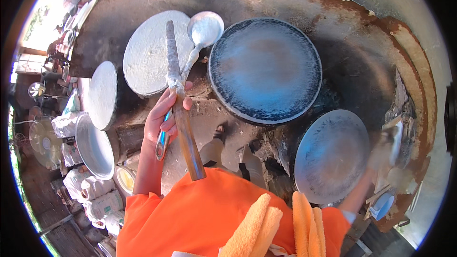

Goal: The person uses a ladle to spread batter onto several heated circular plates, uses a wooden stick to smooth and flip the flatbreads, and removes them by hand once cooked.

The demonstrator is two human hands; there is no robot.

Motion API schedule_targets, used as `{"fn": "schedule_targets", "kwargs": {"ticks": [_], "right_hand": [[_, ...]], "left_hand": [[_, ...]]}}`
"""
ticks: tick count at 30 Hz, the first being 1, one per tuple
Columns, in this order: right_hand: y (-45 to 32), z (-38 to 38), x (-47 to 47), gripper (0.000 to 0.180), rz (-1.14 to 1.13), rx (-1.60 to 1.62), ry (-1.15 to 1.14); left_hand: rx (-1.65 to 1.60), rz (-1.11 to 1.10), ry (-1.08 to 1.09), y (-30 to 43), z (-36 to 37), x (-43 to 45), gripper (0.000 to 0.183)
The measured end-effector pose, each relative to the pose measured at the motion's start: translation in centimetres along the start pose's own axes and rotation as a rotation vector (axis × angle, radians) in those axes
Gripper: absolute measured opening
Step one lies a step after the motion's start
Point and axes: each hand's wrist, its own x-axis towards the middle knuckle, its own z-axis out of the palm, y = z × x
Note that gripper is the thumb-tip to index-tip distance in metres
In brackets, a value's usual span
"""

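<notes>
My left hand (166,114) grips two tools together: a flat wooden paddle (185,139), its upper part coated white, and a metal ladle (206,30) whose bowl is smeared with white batter. Both lie over a round griddle covered with a pale layer (153,53). Right of them sits a large dark round griddle (266,69) with a thin whitish film. A smaller round griddle (332,157) is at the lower right. My right hand (382,153) is blurred, stretched out beyond that griddle near a pale object on the ledge; what its fingers do is unclear.
Another white-covered round plate (103,95) and a metal basin (94,146) stand at left, near white sacks (103,203) and a bucket with yellow contents (125,179). A light blue cup (382,206) is at right. A fan (45,143) stands far left. A person is at upper left.
</notes>
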Motion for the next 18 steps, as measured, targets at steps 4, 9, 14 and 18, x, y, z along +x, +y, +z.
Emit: {"fn": "schedule_targets", "kwargs": {"ticks": [4, 9, 14, 18], "right_hand": [[-21.7, 5.5, -8.5, 0.036, -0.693, 0.498, -0.354], [-40.7, 13.8, -10.5, 0.025, -1.032, 0.657, -0.378], [-49.0, 23.1, 4.0, 0.037, -0.783, 0.051, -0.542], [-34.2, 24.0, 10.5, 0.04, -0.262, 0.032, -0.444]], "left_hand": [[0.022, 0.065, 0.011, 2.6, -3.3, -0.1, 0.038], [0.105, 0.086, 0.103, 4.1, -6.8, -0.8, 0.04], [0.085, 0.049, 0.142, 5.5, -8.5, -1.4, 0.04], [0.101, -0.029, 0.148, 7.2, -8.8, -1.0, 0.039]]}}
